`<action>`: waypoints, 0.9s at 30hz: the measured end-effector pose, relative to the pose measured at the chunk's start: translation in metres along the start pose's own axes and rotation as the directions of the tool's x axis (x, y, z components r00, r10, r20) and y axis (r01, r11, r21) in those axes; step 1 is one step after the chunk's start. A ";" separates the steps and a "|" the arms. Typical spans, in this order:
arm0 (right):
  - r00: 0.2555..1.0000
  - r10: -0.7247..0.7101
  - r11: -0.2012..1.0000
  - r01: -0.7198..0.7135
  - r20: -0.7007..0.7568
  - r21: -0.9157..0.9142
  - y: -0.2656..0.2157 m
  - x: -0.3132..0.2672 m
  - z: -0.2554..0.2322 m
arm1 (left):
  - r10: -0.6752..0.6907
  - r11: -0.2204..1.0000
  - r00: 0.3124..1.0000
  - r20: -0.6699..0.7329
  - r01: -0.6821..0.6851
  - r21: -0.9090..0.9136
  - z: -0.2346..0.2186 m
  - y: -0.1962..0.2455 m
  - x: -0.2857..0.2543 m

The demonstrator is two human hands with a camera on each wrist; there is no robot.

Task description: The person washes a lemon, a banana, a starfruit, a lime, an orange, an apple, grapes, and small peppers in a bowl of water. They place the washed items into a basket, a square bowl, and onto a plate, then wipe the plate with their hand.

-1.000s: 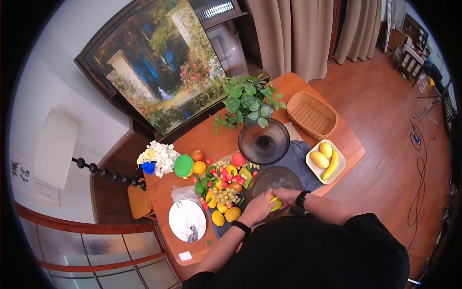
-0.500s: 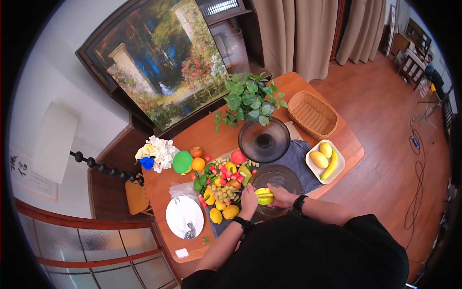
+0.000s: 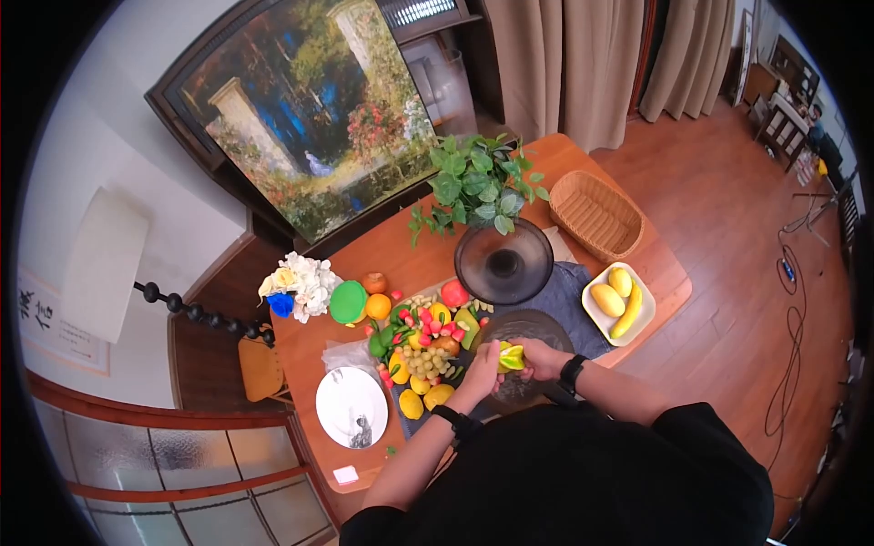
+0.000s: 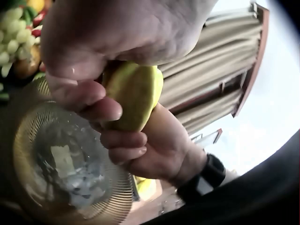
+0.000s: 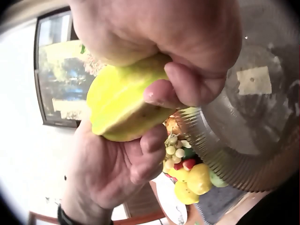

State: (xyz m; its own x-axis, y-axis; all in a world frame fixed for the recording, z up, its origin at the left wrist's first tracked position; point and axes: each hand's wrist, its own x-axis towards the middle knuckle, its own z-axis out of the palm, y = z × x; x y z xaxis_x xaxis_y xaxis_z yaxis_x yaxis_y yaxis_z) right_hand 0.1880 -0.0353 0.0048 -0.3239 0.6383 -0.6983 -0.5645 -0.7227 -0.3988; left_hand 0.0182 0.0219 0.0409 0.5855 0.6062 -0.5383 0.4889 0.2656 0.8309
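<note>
A yellow-green star fruit (image 3: pixel 512 357) with deep ridges is held by both hands over a ribbed, smoky glass bowl (image 3: pixel 557 335). My left hand (image 3: pixel 480 375) grips its left end, and my right hand (image 3: pixel 544 360) holds the right end. In the left wrist view, curled fingertips of both hands lie along the star fruit (image 4: pixel 133 96). The right wrist view shows its ridged side (image 5: pixel 119 96) between the palms, with wet-looking fingers. Inside the bowl (image 5: pixel 234 124) are a wet sheen and a pale square patch at the bottom.
Left of the bowl is a pile of fruit with grapes (image 3: pixel 426 362) and lemons (image 3: pixel 411 404). A white plate (image 3: pixel 341 400) lies further left. Beyond stand a dark glass stand (image 3: pixel 473 273), a leafy plant (image 3: pixel 478 187) and a wicker basket (image 3: pixel 596 214). A square dish (image 3: pixel 596 323) holds mangoes and a banana.
Both hands have lifted the star fruit from low at the bowl's near side to over its middle. Since half a second ago they have turned it, and the hands are closer together.
</note>
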 end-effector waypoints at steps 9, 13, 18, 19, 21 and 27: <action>1.000 -0.015 0.991 0.016 0.009 -0.130 -0.008 -0.003 0.000 | 0.009 0.945 0.980 0.199 0.057 -0.323 -0.014 -0.015 0.003; 0.882 -0.470 0.611 0.301 -0.029 -0.732 -0.011 -0.021 0.024 | -0.125 0.915 0.992 0.036 0.129 -0.382 -0.013 -0.026 0.012; 0.821 -0.507 0.386 0.488 0.262 -0.783 -0.001 -0.020 0.025 | -0.375 0.718 0.905 0.201 0.421 -0.554 -0.029 -0.036 0.016; 0.885 -0.379 0.560 0.453 0.271 -0.694 -0.001 -0.023 0.028 | -0.401 0.721 0.886 0.231 0.461 -0.518 -0.031 -0.032 0.013; 0.901 -0.358 0.658 0.429 0.244 -0.619 0.000 -0.023 0.028 | -0.394 0.744 0.892 0.222 0.451 -0.494 -0.030 -0.025 0.007; 0.916 -0.389 0.753 0.376 0.096 -0.540 0.007 -0.008 0.014 | -0.223 0.912 0.974 0.042 0.223 -0.343 -0.017 -0.007 -0.004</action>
State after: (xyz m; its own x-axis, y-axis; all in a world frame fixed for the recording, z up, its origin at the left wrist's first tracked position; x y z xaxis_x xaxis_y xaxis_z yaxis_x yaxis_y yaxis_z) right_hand 0.1762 -0.0420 0.0160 -0.1502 0.8915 -0.4274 -0.1371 -0.4469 -0.8840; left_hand 0.0014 0.0302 0.0391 0.4883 0.5000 -0.7153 0.3552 0.6348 0.6862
